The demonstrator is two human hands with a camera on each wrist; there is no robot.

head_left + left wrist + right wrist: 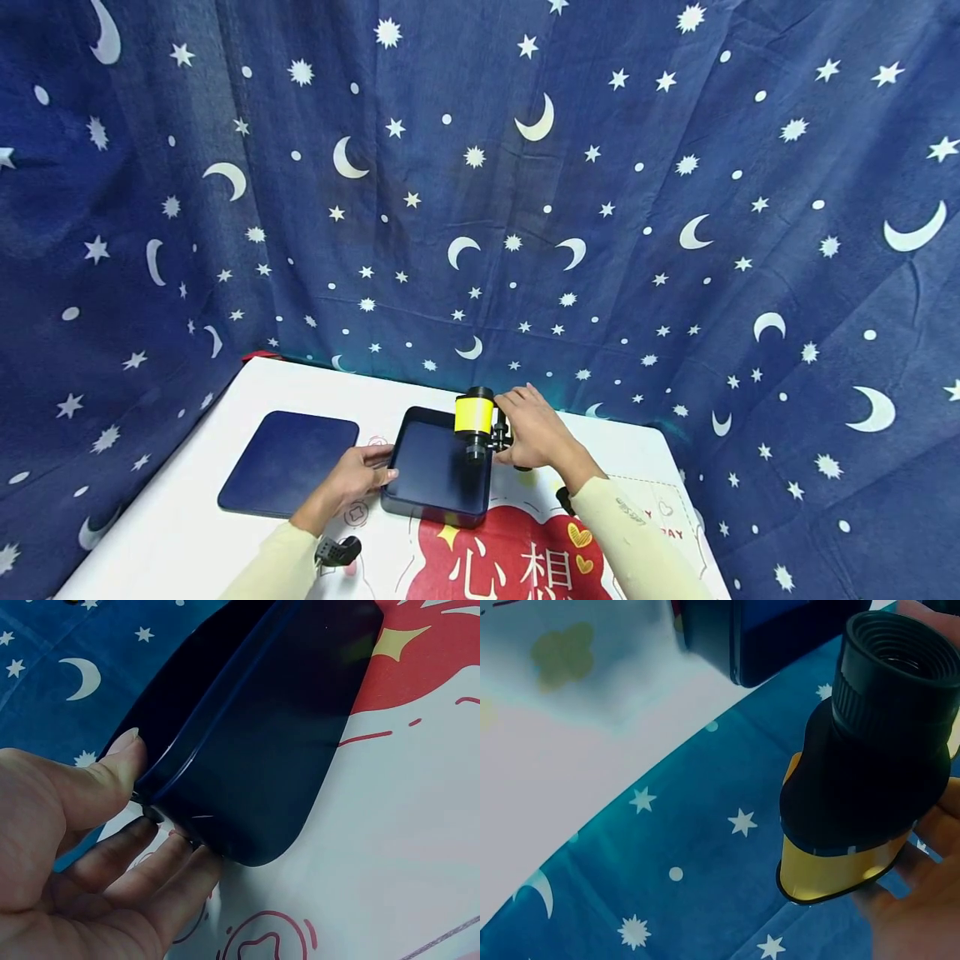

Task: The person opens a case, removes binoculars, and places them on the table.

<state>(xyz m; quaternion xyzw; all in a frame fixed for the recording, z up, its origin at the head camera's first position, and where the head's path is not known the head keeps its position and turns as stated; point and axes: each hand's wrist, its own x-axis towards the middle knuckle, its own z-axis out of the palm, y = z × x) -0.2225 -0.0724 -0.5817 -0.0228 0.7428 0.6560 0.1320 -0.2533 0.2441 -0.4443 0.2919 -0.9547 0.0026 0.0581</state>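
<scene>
Yellow-and-black binoculars (474, 415) are gripped by my right hand (534, 429) over the right part of the dark blue box. In the right wrist view, the near barrel of the binoculars (877, 765) shows its ribbed black eyepiece; the other barrel is mostly hidden by the hand and the frame's edge. My left hand (358, 477) holds the left side of the open box (431, 510). In the left wrist view, the thumb lies at the rim of the box (255, 757) and the fingers are against its outer wall.
Left of the box, a flat dark blue lid (292, 458) lies on the white table (300, 387). A red printed patch with characters (510, 554) covers part of the tabletop in front. Behind the table hangs a blue curtain (480, 208) with moons and stars.
</scene>
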